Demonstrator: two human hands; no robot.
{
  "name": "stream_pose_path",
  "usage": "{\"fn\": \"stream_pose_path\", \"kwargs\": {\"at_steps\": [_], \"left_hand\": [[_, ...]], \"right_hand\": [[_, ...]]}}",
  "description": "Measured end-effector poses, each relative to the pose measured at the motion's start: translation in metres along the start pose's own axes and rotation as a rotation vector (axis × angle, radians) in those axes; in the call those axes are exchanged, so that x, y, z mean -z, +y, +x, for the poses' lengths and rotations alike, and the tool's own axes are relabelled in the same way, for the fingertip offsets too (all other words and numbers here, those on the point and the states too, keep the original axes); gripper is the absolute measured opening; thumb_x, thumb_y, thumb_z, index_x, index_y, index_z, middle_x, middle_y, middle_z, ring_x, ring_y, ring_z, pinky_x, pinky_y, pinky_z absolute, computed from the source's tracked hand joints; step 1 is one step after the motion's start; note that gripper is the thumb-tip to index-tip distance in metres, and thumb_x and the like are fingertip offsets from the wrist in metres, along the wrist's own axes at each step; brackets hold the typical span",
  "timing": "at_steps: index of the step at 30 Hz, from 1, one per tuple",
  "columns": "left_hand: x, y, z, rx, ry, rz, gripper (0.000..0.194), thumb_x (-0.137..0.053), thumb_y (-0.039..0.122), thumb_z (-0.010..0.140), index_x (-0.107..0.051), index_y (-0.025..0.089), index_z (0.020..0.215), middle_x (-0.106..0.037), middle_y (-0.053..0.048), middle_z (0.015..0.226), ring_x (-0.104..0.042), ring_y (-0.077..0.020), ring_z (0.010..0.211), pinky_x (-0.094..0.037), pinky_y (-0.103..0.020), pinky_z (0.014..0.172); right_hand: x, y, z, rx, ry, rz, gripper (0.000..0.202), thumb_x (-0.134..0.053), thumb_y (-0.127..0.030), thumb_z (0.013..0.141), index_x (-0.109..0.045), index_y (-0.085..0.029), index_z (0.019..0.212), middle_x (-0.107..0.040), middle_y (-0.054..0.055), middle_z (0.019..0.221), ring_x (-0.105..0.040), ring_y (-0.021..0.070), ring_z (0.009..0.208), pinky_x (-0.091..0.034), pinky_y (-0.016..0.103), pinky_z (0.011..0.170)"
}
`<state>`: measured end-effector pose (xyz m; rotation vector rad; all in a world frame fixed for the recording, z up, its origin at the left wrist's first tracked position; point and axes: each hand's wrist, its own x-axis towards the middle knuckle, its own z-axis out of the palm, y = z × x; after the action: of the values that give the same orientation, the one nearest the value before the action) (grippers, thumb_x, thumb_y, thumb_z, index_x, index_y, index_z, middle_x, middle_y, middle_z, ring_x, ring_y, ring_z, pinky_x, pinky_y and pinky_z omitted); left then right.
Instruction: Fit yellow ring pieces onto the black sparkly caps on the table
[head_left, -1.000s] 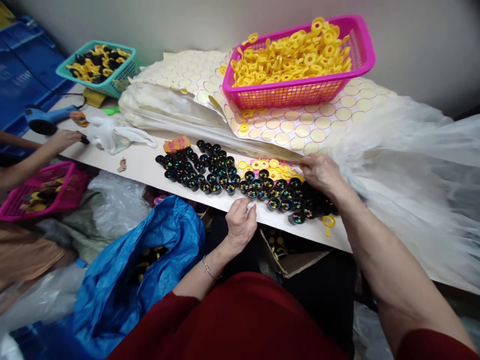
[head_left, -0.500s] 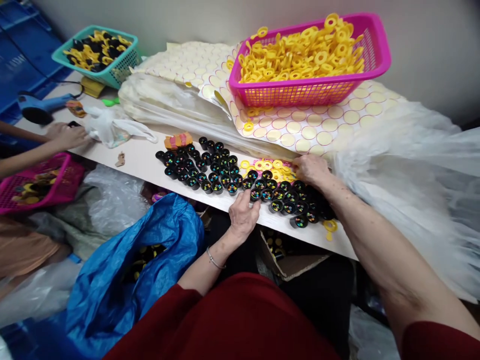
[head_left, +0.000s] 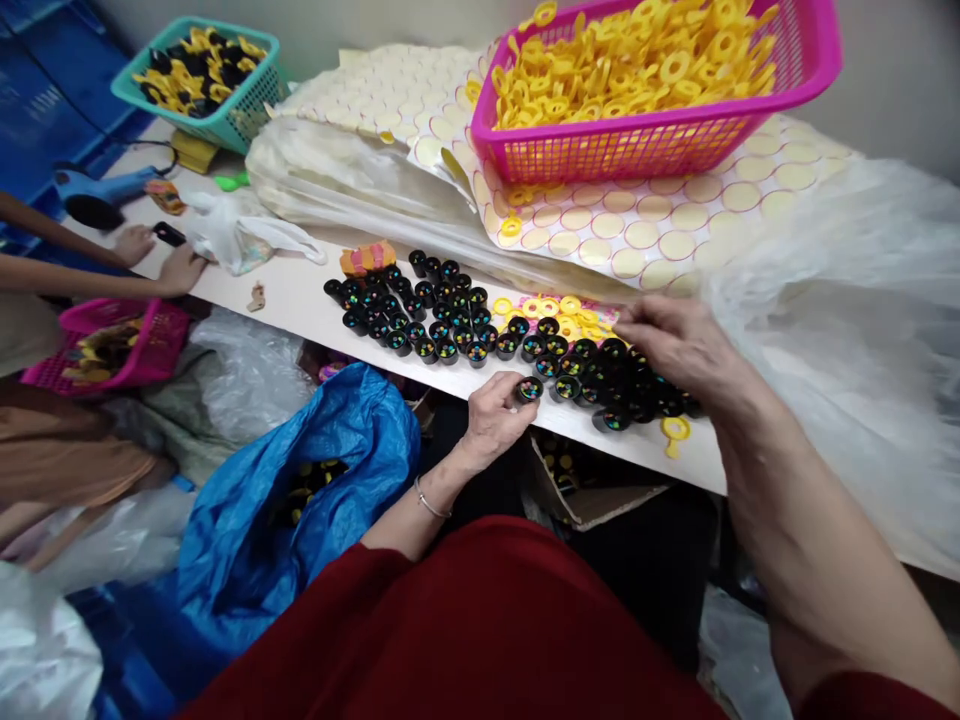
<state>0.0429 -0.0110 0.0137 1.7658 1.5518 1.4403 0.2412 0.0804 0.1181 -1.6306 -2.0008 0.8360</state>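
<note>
Left hand (head_left: pixel 491 415) pinches one small black cup (head_left: pixel 529 389) at the counter's (head_left: pixel 300 300) near edge, fingers closed round its side, coloured beads showing in its open top. Right hand (head_left: pixel 675 345) lies palm down over the right end of the black cup cluster (head_left: pixel 450 325), fingers loosely curled and touching cups; can't tell if it grips anything. To handle the held cup well: keep it upright so beads stay in, grip at the wall and not over the mouth, and don't knock the neighbours, which stand touching each other. Loose yellow rings (head_left: pixel 559 312) lie just behind the cluster, one more yellow ring (head_left: pixel 675 430) at the front edge. Blue bag (head_left: pixel 300 480) hangs open below the counter, beside a cardboard box (head_left: pixel 592 490). Farther back: sheets of round stickers (head_left: pixel 645 225), pink basket (head_left: pixel 645 145) heaped with yellow rings, clear plastic film (head_left: pixel 847 330) crowding the right. Far left: teal basket (head_left: pixel 240 110), blue tool (head_left: pixel 105 190), and a co-worker's hands (head_left: pixel 161 258).
</note>
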Motion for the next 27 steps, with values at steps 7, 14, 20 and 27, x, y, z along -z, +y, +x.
{"fn": "stream_pose_path", "kwargs": {"at_steps": [7,14,20,27], "left_hand": [[0.0,0.022,-0.018,-0.102,-0.085,-0.115,0.019,-0.064,0.015,0.066,-0.063,0.016,0.085,-0.066,-0.002,0.078,-0.055,-0.0094,0.065,-0.048,-0.022,0.063],[-0.032,0.043,-0.034,-0.274,-0.276,-0.186,0.022,-0.061,0.014,0.067,-0.063,0.016,0.089,-0.067,-0.004,0.08,-0.059,-0.0127,0.07,-0.051,-0.026,0.065],[-0.055,0.059,-0.042,-0.261,-0.39,-0.26,0.019,-0.062,0.018,0.067,-0.063,0.016,0.086,-0.066,-0.003,0.076,-0.059,-0.0129,0.07,-0.05,-0.026,0.066],[-0.074,0.069,-0.042,-0.15,-0.486,-0.312,0.021,-0.066,0.018,0.064,-0.064,0.015,0.085,-0.064,-0.001,0.076,-0.054,-0.0096,0.064,-0.047,-0.022,0.059]], "right_hand": [[-0.016,0.056,-0.129,-0.363,0.326,0.05,0.016,-0.055,-0.036,0.072,-0.056,-0.02,0.068,-0.053,-0.001,0.06,-0.046,0.014,0.056,-0.037,0.028,0.055],[-0.02,0.123,-0.149,-0.39,0.49,-0.103,0.017,-0.054,-0.036,0.071,-0.061,-0.021,0.066,-0.061,0.003,0.073,-0.056,0.0199,0.072,-0.044,0.034,0.069],[-0.014,0.129,-0.157,-0.292,0.519,0.076,0.017,-0.053,-0.031,0.075,-0.066,-0.021,0.075,-0.065,0.002,0.077,-0.061,0.0187,0.075,-0.048,0.033,0.071],[-0.025,0.127,-0.15,-0.245,0.544,-0.144,0.012,-0.056,-0.029,0.075,-0.064,-0.021,0.07,-0.06,0.002,0.074,-0.057,0.018,0.07,-0.044,0.032,0.064]]}}
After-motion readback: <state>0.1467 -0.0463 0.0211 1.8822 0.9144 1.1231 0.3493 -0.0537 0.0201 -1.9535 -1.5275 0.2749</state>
